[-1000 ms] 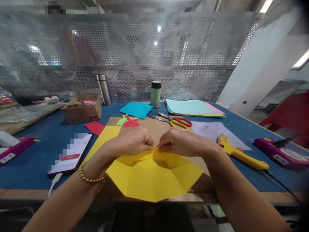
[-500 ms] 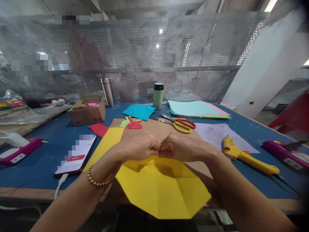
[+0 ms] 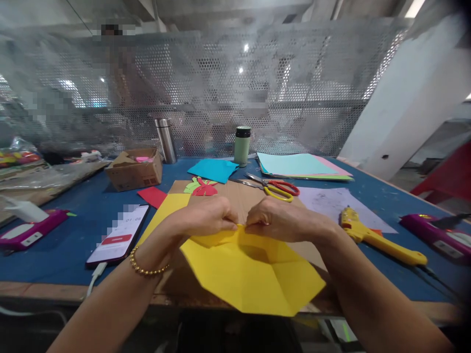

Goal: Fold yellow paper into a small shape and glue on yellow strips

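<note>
A creased sheet of yellow paper (image 3: 253, 279), with angular cut edges, hangs toward me over the front of the work area. My left hand (image 3: 211, 215) pinches its far edge, a gold bead bracelet on that wrist. Close beside it, my right hand (image 3: 274, 218) is closed on the same edge, fingertips mostly hidden. Under the paper lies a cardboard sheet (image 3: 230, 192). Beyond my hands are red paper cutouts (image 3: 205, 189) and scissors with red and yellow handles (image 3: 278, 196).
Left are a phone (image 3: 119, 235) on a cable, a cardboard box (image 3: 134, 171) and a purple-and-white device (image 3: 33, 230). A yellow glue gun (image 3: 382, 242) lies right, near lilac paper (image 3: 324, 201). Behind stand a green bottle (image 3: 242, 147), a steel flask (image 3: 167, 142) and stacked coloured paper (image 3: 298, 164).
My hands have drawn slightly apart along the yellow paper's far edge. Its near edge has risen a little and swung slightly right.
</note>
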{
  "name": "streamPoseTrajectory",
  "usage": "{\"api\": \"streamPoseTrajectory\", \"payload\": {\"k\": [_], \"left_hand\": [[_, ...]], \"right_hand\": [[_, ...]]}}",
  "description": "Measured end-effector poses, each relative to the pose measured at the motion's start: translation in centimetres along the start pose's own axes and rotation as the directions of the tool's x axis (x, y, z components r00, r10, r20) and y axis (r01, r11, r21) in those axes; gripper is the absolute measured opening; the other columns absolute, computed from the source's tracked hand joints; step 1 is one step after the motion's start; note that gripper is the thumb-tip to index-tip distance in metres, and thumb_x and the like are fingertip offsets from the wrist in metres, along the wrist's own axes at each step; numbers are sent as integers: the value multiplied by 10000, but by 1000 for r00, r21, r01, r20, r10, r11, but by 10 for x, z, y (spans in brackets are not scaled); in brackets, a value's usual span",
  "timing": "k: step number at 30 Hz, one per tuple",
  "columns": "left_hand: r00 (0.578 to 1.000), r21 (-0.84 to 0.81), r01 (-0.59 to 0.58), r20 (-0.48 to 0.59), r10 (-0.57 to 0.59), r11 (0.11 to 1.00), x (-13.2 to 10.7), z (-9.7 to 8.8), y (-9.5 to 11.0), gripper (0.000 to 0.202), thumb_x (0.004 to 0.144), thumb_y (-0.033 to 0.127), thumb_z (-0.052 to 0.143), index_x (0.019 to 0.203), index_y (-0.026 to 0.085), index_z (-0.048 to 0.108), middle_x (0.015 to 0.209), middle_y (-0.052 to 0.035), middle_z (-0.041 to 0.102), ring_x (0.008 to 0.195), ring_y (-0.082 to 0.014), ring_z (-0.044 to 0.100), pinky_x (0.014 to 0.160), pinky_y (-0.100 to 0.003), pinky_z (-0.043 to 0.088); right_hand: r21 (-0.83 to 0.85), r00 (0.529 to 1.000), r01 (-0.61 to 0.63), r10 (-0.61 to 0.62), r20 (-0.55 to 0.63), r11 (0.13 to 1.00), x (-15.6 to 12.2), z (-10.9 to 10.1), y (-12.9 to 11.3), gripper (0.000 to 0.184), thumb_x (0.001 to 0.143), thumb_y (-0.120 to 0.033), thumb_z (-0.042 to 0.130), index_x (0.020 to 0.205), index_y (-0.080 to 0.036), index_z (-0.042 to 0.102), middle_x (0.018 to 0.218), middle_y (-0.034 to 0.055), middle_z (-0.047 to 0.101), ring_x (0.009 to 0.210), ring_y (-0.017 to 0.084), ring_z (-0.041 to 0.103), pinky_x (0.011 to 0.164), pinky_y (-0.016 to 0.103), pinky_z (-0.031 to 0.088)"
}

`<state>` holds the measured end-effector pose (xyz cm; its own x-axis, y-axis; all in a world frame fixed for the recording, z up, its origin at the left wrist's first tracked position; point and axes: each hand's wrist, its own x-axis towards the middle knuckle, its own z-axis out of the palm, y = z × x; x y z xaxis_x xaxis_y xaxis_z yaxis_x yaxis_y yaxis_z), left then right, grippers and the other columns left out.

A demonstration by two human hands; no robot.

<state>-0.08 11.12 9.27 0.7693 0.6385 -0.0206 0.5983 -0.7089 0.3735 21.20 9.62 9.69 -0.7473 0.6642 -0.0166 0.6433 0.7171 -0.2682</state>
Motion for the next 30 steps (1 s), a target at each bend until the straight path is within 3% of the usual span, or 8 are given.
{"api": "streamPoseTrajectory", "payload": {"k": [7,11,16,21,24,30], "left_hand": [[992,52,-126,-15,127,991,-1,2,3,214,839,110,571,641,146,645,545,23,505,518,-99,381,516,-274,225],[990,99,-134,-33,137,986,0,5,7,220,865,138,583,664,150,672,559,11,539,539,-106,396,538,-283,222],[995,52,-71,-68,74,996,2,8,8,192,838,156,592,654,157,648,552,21,516,533,-104,423,533,-282,218],[997,29,80,7,-80,996,1,6,3,250,709,156,603,526,178,434,488,59,300,481,-96,301,503,-295,156],[997,76,77,7,-77,994,1,5,3,315,690,136,582,501,185,334,488,58,216,477,-93,237,509,-317,138],[997,85,57,42,-61,995,0,3,4,327,716,145,581,514,179,327,488,53,217,469,-87,233,507,-323,142]], "right_hand": [[66,993,-95,91,70,993,1,0,0,177,864,-199,625,825,-139,787,766,50,746,615,117,561,569,233,336],[-12,978,-169,169,125,986,1,1,-5,165,821,-283,675,746,-158,753,671,13,681,557,107,477,516,251,274],[-58,974,-172,179,137,983,1,2,-7,163,797,-254,654,675,-159,704,549,-32,515,508,92,367,498,273,224],[-50,979,-145,151,134,988,2,2,-4,153,796,-218,648,671,-145,698,548,-40,494,522,87,352,499,274,195],[-39,981,-138,142,135,990,2,3,-1,150,799,-215,657,676,-141,701,539,-47,475,521,83,358,503,267,204],[-42,984,-111,116,137,993,3,3,-2,173,807,-211,652,655,-138,691,542,-42,479,526,82,344,508,266,227]]}}
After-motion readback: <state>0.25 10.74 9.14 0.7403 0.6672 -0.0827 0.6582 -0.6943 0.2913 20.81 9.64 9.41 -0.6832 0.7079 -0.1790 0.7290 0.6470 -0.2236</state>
